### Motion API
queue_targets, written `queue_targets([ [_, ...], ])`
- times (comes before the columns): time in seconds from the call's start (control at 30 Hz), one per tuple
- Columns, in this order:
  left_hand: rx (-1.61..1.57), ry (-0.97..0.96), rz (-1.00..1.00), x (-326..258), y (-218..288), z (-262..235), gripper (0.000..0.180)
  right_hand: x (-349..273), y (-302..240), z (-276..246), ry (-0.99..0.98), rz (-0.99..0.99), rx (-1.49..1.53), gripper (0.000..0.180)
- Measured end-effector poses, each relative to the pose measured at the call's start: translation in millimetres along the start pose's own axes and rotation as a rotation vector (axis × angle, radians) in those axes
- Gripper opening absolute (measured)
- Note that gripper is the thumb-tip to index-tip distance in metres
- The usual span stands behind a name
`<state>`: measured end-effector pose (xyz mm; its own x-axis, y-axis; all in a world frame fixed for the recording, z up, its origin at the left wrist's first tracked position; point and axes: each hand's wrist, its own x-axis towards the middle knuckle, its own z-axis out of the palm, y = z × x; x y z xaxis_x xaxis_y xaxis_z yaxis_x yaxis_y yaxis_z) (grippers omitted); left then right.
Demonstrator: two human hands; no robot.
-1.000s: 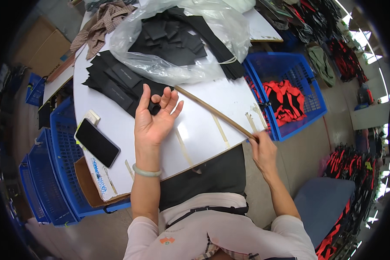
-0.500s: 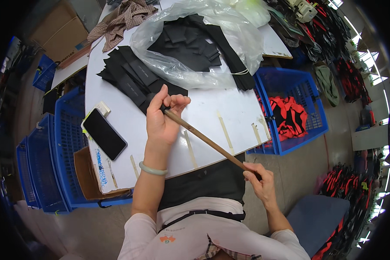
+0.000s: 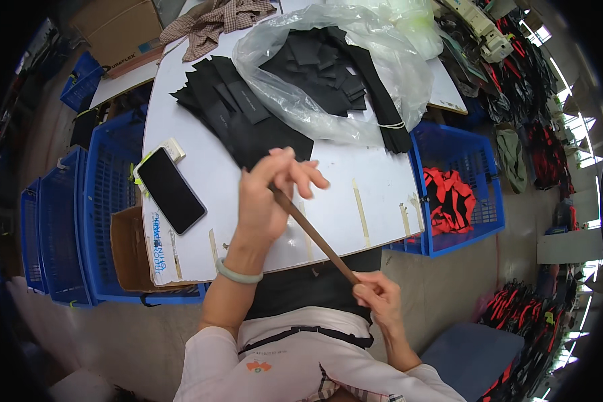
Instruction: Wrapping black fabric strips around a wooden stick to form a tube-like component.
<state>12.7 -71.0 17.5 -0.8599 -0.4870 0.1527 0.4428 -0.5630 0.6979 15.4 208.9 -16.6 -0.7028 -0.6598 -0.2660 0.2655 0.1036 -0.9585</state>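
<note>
A long, narrow brown stick (image 3: 319, 239) slants between my two hands over the table's near edge. My right hand (image 3: 380, 297) pinches its lower end between thumb and fingers. The stick's upper end goes into my left hand (image 3: 269, 201), which is loosely curled around it, its upper fingers partly extended and blurred. My palm hides that end. A green bangle circles my left wrist. Just beyond my left hand, a fanned stack of black fabric pieces (image 3: 254, 134) lies on the white table (image 3: 342, 171).
A clear plastic bag (image 3: 398, 87) holding black pieces lies at the back. To the left are a phone (image 3: 172, 191), blue crates (image 3: 107, 201) and a cardboard box (image 3: 128, 248). Red and black cloth (image 3: 449, 201) fills part of a blue crate (image 3: 492, 201) on the right.
The stick and my right hand have shifted a little left and down, while my left hand has moved slightly right and lower. The table appears shifted in the picture.
</note>
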Motion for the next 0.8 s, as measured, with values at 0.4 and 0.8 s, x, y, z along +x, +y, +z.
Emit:
queue_targets([
  [0.4, -0.061, -0.017, -0.145, -2.8, -1.7, 14.4, 0.036, 2.6, -18.4, -16.9, 0.115, -0.14, -0.275, 0.021],
  [0.8, -0.177, -0.139, -0.021, -11.9, -43.0, 33.3, 0.062, 16.4, -11.0, 12.8, 0.152, -0.095, 0.016, 0.019],
])
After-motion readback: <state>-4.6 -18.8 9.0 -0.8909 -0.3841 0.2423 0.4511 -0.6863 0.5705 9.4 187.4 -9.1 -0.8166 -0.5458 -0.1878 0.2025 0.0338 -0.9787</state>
